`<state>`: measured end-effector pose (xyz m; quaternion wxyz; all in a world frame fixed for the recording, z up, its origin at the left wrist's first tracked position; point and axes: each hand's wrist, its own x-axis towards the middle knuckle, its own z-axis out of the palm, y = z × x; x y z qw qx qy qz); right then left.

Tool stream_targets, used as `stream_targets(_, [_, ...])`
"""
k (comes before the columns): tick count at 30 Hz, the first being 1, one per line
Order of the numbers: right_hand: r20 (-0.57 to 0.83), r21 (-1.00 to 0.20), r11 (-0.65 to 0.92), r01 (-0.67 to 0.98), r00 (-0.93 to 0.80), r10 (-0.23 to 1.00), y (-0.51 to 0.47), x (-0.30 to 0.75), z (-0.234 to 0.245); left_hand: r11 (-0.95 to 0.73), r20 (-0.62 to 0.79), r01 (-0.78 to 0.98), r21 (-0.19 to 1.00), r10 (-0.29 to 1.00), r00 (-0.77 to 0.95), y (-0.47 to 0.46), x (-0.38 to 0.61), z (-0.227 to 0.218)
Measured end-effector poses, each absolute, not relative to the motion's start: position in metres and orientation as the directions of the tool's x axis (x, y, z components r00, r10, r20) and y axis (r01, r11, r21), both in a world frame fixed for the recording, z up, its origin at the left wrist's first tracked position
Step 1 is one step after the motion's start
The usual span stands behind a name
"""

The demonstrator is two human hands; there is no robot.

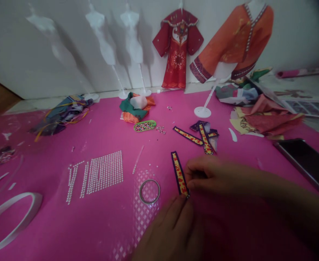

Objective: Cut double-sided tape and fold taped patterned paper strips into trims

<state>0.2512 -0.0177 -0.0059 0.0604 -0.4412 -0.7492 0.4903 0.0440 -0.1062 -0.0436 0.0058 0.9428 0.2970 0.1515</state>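
A narrow dark-edged fabric strip with a yellow and red pattern (179,173) lies on the pink work surface. The fingers of my left hand (173,226) are together, their tips on the strip's lower end, holding it; the thumb is hidden. My right hand (212,177) is closed in a pinch against the strip's right edge, and whatever sits between its fingertips cannot be made out. Small pale dots show along the strip's lower end. Beyond my right hand, similar strips (188,136) lie by a dark piece of fabric.
On the left is a sheet of pearl beads (105,172). Nearby are a tape ring (150,203) and a green dish of beads (145,126). A phone (306,163) lies right. Fabric scraps (270,116), white mannequins (132,36) and doll-size garments (178,50) stand behind.
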Motion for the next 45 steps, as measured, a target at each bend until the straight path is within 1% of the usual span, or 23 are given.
stream_targets(4, [-0.327,-0.794,0.130,0.593,-0.598,0.732,-0.018,0.250,-0.008,-0.809,0.251,0.570,0.144,0.587,0.770,-0.105,0.044,-0.045])
stream_targets(8, [-0.315,-0.785,0.148,0.601,-0.594,0.741,-0.018,0.249,-0.010,-0.813,0.216,0.554,0.177,0.582,0.784,-0.105,0.042,-0.048])
stream_targets(12, [-0.308,-0.780,0.142,0.609,-0.572,0.760,-0.019,0.249,-0.012,-0.771,0.114,0.568,0.288,0.616,0.779,-0.105,0.037,-0.050])
stream_targets(14, [-0.297,-0.773,0.156,0.615,-0.568,0.767,-0.019,0.249,-0.013,-0.747,0.096,0.577,0.330,0.635,0.767,-0.104,0.035,-0.050])
stream_targets(16, [-0.282,-0.768,0.171,0.617,-0.566,0.775,-0.019,0.249,-0.015,-0.744,0.095,0.571,0.347,0.634,0.768,-0.104,0.035,-0.049])
stream_targets(19, [-0.264,-0.773,0.177,0.609,-0.563,0.783,-0.020,0.248,-0.016,-0.746,0.089,0.571,0.342,0.631,0.771,-0.102,0.038,-0.047])
stream_targets(22, [-0.259,-0.778,0.169,0.605,-0.554,0.791,-0.021,0.247,-0.018,-0.771,0.101,0.555,0.313,0.608,0.788,-0.101,0.039,-0.046])
stream_targets(24, [-0.260,-0.769,0.172,0.616,-0.547,0.796,-0.021,0.247,-0.018,-0.786,0.117,0.541,0.299,0.593,0.797,-0.101,0.039,-0.047])
stream_targets(28, [-0.250,-0.734,0.198,0.649,-0.529,0.811,-0.021,0.246,-0.017,-0.779,0.117,0.551,0.298,0.603,0.789,-0.102,0.039,-0.050])
stream_targets(33, [-0.237,-0.729,0.212,0.651,-0.530,0.814,-0.022,0.246,-0.016,-0.826,0.178,0.527,0.200,0.559,0.810,-0.103,0.040,-0.049])
stream_targets(39, [-0.223,-0.722,0.226,0.654,-0.529,0.819,-0.022,0.245,-0.015,-0.804,0.033,0.544,0.240,0.567,0.823,-0.103,0.031,-0.053])
stream_targets(43, [-0.217,-0.712,0.235,0.662,-0.526,0.823,-0.023,0.244,-0.014,-0.824,0.046,0.528,0.204,0.547,0.836,-0.106,0.028,-0.057])
stream_targets(45, [-0.207,-0.712,0.246,0.658,-0.531,0.822,-0.023,0.244,-0.014,-0.810,0.043,0.546,0.214,0.566,0.823,-0.107,0.027,-0.060])
